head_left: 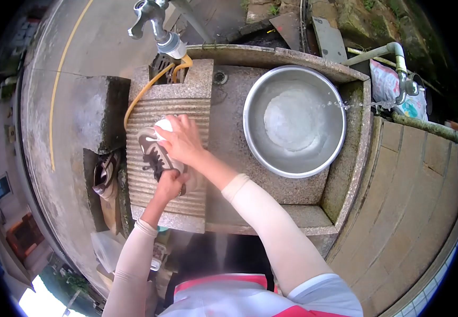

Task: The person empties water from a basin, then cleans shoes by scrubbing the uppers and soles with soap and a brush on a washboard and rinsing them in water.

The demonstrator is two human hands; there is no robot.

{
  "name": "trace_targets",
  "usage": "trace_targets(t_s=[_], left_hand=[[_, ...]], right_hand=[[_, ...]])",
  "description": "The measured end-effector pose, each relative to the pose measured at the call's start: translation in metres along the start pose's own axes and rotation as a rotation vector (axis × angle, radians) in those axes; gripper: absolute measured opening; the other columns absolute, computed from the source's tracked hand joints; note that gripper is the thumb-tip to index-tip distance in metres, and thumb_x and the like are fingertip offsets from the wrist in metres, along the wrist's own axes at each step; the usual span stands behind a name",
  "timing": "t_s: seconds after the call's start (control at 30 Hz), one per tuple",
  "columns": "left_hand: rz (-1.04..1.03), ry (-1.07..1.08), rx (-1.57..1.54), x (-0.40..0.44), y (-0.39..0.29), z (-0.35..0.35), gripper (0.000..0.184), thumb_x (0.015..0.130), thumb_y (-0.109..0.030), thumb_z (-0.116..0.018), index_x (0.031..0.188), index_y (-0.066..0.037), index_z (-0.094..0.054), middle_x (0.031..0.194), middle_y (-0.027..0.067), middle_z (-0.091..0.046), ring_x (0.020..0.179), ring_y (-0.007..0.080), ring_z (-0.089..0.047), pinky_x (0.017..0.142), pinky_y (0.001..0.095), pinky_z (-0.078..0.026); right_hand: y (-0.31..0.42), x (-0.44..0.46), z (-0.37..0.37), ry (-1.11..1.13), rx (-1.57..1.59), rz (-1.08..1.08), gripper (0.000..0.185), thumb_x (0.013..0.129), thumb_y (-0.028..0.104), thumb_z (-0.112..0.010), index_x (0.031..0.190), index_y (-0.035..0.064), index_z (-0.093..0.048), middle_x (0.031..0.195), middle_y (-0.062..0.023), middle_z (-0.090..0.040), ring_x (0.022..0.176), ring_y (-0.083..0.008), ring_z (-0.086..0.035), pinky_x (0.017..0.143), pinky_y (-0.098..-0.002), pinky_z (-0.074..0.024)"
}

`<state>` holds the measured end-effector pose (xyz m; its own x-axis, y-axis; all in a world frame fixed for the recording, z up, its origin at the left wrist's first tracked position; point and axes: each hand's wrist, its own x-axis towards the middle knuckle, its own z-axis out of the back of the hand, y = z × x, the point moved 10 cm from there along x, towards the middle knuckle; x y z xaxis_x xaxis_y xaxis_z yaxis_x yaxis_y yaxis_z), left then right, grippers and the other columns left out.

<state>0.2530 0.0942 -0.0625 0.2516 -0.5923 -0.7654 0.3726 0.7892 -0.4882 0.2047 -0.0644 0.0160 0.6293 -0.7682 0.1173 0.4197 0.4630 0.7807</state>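
Pinching shoe collar: left grip | right grip: curled round white object, at toe

On the ridged washboard we see a brown-and-grey shoe, its upper facing us, its dark laces threaded through, its toe towards the washboard's far end and its heel nearer us. Against the toe, above the same washboard, we see a smooth, rounded white object, partly hidden; what it is, we cannot tell.
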Motion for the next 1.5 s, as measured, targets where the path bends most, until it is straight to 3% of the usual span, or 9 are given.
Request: trace_targets(t_s=[0.1, 0.33, 0.57, 0.73, 0.87, 0.97, 1.0, 1.3, 1.5], left_hand=[[-0.262, 0.026, 0.643, -0.042, -0.019, 0.028, 0.024, 0.078, -0.017, -0.070, 0.087, 0.005, -0.067, 0.080, 0.0209, -0.066, 0.071, 0.0292, -0.065, 0.068, 0.0357, -0.051], [0.180, -0.084, -1.273, -0.053, 0.026, 0.045, 0.025, 0.088, 0.004, -0.051, 0.111, 0.013, -0.050, 0.108, 0.0171, -0.058, 0.102, 0.0266, -0.058, 0.097, 0.0351, -0.045], [0.411, -0.323, -1.792, -0.044, 0.043, 0.009, 0.021, 0.089, -0.005, -0.061, 0.109, -0.001, -0.058, 0.109, 0.0126, -0.062, 0.104, 0.0284, -0.058, 0.100, 0.0401, -0.043], [0.250, -0.221, -1.665, -0.024, 0.028, 0.021, 0.031, 0.087, -0.006, -0.059, 0.117, 0.001, -0.056, 0.115, 0.0152, -0.063, 0.107, 0.0301, -0.060, 0.096, 0.0462, -0.047], [0.060, -0.096, -1.642, -0.022, 0.014, 0.022, 0.042, 0.082, -0.002, -0.052, 0.124, 0.007, -0.051, 0.123, 0.0181, -0.059, 0.114, 0.0319, -0.056, 0.102, 0.0439, -0.043], [-0.017, 0.056, -1.785, -0.025, -0.028, 0.028, 0.059, 0.096, -0.044, -0.047, 0.127, 0.007, -0.049, 0.125, 0.0196, -0.057, 0.118, 0.0334, -0.053, 0.103, 0.0438, -0.041], [-0.037, 0.094, -1.744, -0.021, -0.029, 0.028, 0.082, 0.091, -0.066, -0.039, 0.130, 0.005, -0.046, 0.127, 0.0191, -0.055, 0.118, 0.0323, -0.053, 0.102, 0.0437, -0.042], [0.037, 0.120, -1.797, 0.019, 0.016, -0.009, 0.077, 0.095, -0.063, -0.028, 0.140, -0.001, -0.039, 0.140, 0.0170, -0.046, 0.127, 0.0330, -0.047, 0.107, 0.0479, -0.038], [-0.152, 0.331, -1.863, 0.013, 0.019, -0.007, 0.062, 0.091, -0.066, -0.041, 0.110, -0.008, -0.057, 0.101, 0.0051, -0.063, 0.092, 0.0213, -0.060, 0.082, 0.0376, -0.051]], right_hand=[[-0.028, -0.075, 0.035, -0.145, 0.068, -0.129, 0.042, 0.076, 0.019, -0.072, 0.117, 0.0125, -0.066, 0.125, -0.0135, -0.054, 0.104, -0.0340, -0.050, 0.090, -0.0433, -0.0434], [-0.172, -0.215, 0.123, -0.313, -0.217, -0.509, 0.052, 0.077, 0.021, -0.073, 0.126, 0.0107, -0.060, 0.126, -0.0192, -0.049, 0.114, -0.0373, -0.045, 0.097, -0.0437, -0.0404], [-0.305, -0.244, 0.154, 0.175, -0.844, -1.069, 0.058, 0.080, 0.033, -0.069, 0.134, 0.0237, -0.051, 0.123, -0.0159, -0.051, 0.111, -0.0374, -0.047, 0.092, -0.0463, -0.0437], [-0.199, -0.156, 0.095, -0.205, -0.185, -0.356, 0.048, 0.077, 0.023, -0.072, 0.124, 0.0156, -0.062, 0.118, -0.0142, -0.053, 0.105, -0.0325, -0.050, 0.092, -0.0419, -0.0421], [-0.006, -0.082, 0.083, -0.021, 0.232, 0.047, 0.046, 0.073, 0.014, -0.073, 0.119, 0.0122, -0.065, 0.123, -0.0142, -0.054, 0.109, -0.0325, -0.051, 0.094, -0.0398, -0.0436], [0.067, -0.073, 0.061, -0.068, 0.183, 0.175, 0.045, 0.072, 0.016, -0.073, 0.117, 0.0149, -0.067, 0.121, -0.0174, -0.054, 0.107, -0.0336, -0.052, 0.091, -0.0426, -0.0444], [0.080, -0.077, 0.043, -0.067, 0.138, 0.172, 0.044, 0.073, 0.017, -0.072, 0.117, 0.0156, -0.067, 0.120, -0.0179, -0.054, 0.105, -0.0334, -0.053, 0.088, -0.0427, -0.0445], [0.011, 0.042, -0.029, -0.002, -0.556, -0.069, 0.029, 0.089, 0.024, -0.056, 0.116, 0.0185, -0.065, 0.099, -0.0150, -0.053, 0.091, -0.0286, -0.047, 0.078, -0.0402, -0.0390], [0.116, -0.080, -0.029, -0.036, -0.306, -0.003, 0.050, 0.080, 0.029, -0.067, 0.129, 0.0290, -0.058, 0.111, -0.0159, -0.047, 0.096, -0.0338, -0.046, 0.080, -0.0442, -0.0394]])
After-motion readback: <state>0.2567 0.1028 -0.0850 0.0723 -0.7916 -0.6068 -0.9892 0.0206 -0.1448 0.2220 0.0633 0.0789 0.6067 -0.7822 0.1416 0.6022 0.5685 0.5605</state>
